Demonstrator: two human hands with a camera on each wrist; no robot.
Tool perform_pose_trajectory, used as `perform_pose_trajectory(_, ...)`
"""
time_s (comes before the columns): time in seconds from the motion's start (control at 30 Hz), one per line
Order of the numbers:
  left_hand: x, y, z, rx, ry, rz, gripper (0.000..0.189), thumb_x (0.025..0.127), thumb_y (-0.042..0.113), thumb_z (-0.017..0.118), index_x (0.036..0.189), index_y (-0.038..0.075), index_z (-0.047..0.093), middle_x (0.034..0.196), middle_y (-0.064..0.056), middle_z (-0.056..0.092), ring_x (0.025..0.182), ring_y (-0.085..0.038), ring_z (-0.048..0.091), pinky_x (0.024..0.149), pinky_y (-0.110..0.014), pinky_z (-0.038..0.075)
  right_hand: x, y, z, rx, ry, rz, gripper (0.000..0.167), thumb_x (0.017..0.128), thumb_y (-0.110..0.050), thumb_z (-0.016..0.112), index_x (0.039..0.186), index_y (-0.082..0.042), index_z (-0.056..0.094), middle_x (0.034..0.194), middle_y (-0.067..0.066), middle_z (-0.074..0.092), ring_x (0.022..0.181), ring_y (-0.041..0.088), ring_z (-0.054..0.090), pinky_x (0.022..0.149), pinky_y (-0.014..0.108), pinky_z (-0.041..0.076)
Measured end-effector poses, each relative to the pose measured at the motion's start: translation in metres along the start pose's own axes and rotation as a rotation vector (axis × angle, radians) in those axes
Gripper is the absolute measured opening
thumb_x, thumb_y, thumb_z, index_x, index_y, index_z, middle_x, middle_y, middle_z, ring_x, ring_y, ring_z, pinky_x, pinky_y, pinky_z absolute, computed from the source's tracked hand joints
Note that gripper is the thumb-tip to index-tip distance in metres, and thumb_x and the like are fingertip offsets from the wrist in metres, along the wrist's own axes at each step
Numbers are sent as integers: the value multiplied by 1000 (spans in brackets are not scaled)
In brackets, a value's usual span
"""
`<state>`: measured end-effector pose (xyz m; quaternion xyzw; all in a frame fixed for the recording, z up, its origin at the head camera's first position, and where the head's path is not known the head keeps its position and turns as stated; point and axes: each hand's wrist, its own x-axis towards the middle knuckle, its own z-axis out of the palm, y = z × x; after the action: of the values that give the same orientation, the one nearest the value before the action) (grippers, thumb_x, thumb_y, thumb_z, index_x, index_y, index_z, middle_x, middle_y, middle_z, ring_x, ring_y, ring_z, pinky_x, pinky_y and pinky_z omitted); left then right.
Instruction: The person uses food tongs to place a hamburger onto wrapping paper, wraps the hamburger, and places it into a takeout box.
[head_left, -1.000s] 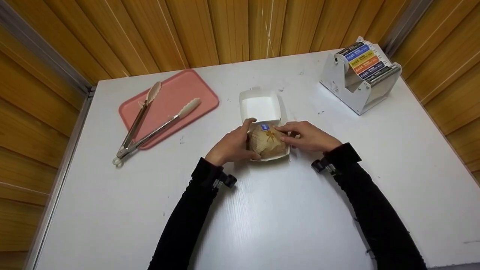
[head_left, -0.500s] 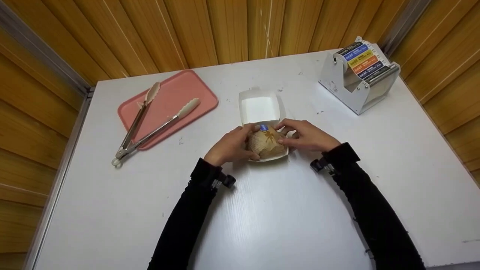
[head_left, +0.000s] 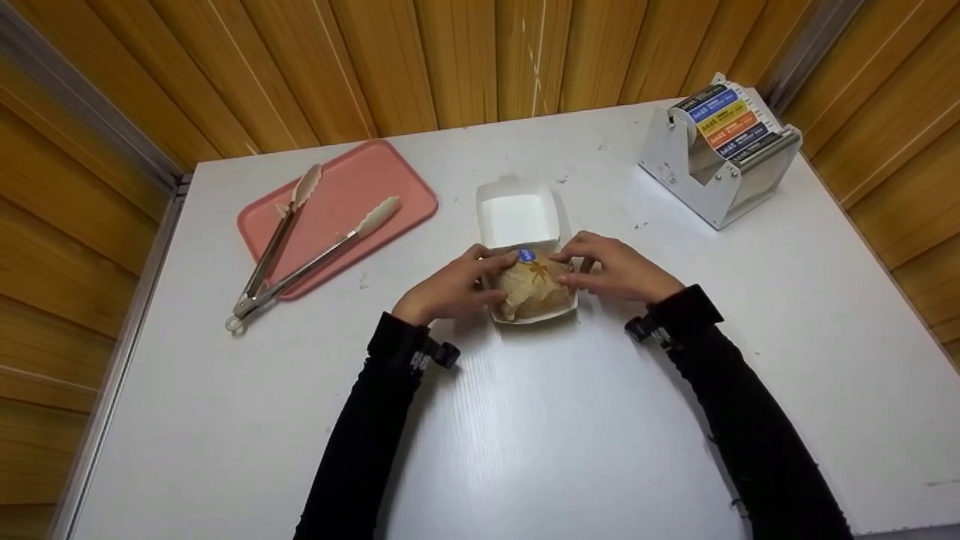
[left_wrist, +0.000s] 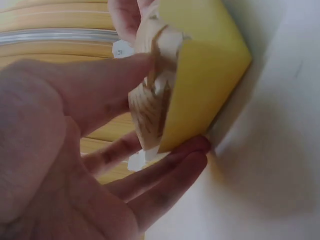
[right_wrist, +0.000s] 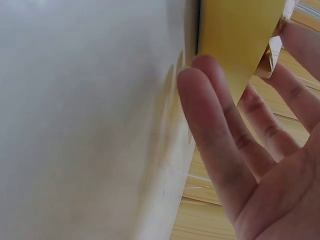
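A burger wrapped in brown printed paper [head_left: 538, 289], with a blue sticker on top, sits in the near half of a small open burger box [head_left: 519, 219]. The lid lies back, its white inside facing up; the outer wall [left_wrist: 205, 95] is yellow. From the left my left hand [head_left: 454, 286] holds the burger, index finger over the top and thumb at the near left side. Its other fingers extend along the box wall. On the right, my right hand [head_left: 621, 270] has thumb and index finger on the wrapper [right_wrist: 268, 64], the remaining fingers beside the box.
A pink tray [head_left: 360, 176] lies at the back left with metal tongs [head_left: 274, 255] spread across it, their hinge end over its near corner. At the back right of the white table [head_left: 555, 435] stands a dispenser [head_left: 724, 150] of coloured labels. Wooden panels border the table.
My left hand has shifted slightly left, its thumb drawing back from the box's near edge to the burger's side. The right hand has stayed almost in place, its knuckles slightly higher.
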<state>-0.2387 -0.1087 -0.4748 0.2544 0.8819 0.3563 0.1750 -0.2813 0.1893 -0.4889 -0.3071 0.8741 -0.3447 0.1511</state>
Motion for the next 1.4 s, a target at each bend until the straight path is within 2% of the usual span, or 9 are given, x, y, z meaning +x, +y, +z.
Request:
perform_pose_trajectory(0.13,3,-3,-1,17,20,13,51,107,19,58,157,20,45,157,-12,48,139,-26,51,116,-42,42,-2,-1,-1,-5,-27,2,45,97,-38,73,136,-16,69,120,7,61,104,24,63,90,42,53)
perform_pose_trajectory(0.23,5,-5,1,44,72,24,45,107,19,57,152,22,51,157,-5,52,145,-24,48,120,-41,39,-5,-2,-3,12,-74,5,61,91,-40,80,145,-16,62,125,6,58,108,24,62,91,42,54)
perform_pose_trajectory(0.4,9,-9,3,106,186,26,37,105,24,62,142,28,64,143,2,64,131,-17,62,111,-38,48,-11,-7,-6,32,-153,20,97,73,-37,95,156,-15,48,138,5,49,113,25,60,91,41,57)
perform_pose_trajectory(0.6,10,-14,2,108,287,22,32,101,23,69,132,26,72,125,-4,74,101,-20,71,89,-38,55,-10,-12,-5,-15,-147,17,97,72,-32,96,154,-14,50,134,6,52,113,26,63,92,41,59)
perform_pose_trajectory(0.73,11,-21,0,-66,399,17,41,97,16,74,137,11,67,121,-13,62,91,-24,65,81,-35,55,-9,-10,-5,-22,-147,20,95,73,-33,96,154,-15,50,135,5,52,114,25,62,91,40,60)
perform_pose_trajectory(0.87,21,-30,4,-337,518,-105,56,99,13,70,149,2,46,135,-21,56,107,-30,65,90,-38,56,-8,-8,-5,-13,-150,27,94,73,-35,95,154,-18,50,136,4,52,114,24,62,90,39,60)
perform_pose_trajectory(1.03,39,-30,15,-499,499,-244,69,104,18,62,160,0,28,144,-26,55,128,-35,60,107,-42,51,-9,-6,-3,2,-150,44,95,73,-38,95,155,-21,50,137,3,51,114,24,62,90,39,60)
perform_pose_trajectory(1.23,43,-32,14,-589,510,-218,71,100,4,63,162,3,28,143,-24,54,127,-34,58,109,-41,48,-8,-6,-2,-13,-146,37,94,74,-40,94,155,-23,50,137,3,52,114,23,62,89,39,60)
perform_pose_trajectory(1.4,38,-36,8,-638,489,-147,71,97,-7,62,161,6,35,142,-19,49,133,-33,54,109,-39,49,-8,-7,-4,-14,-152,40,92,76,-39,93,156,-26,49,135,2,53,114,23,62,89,40,60)
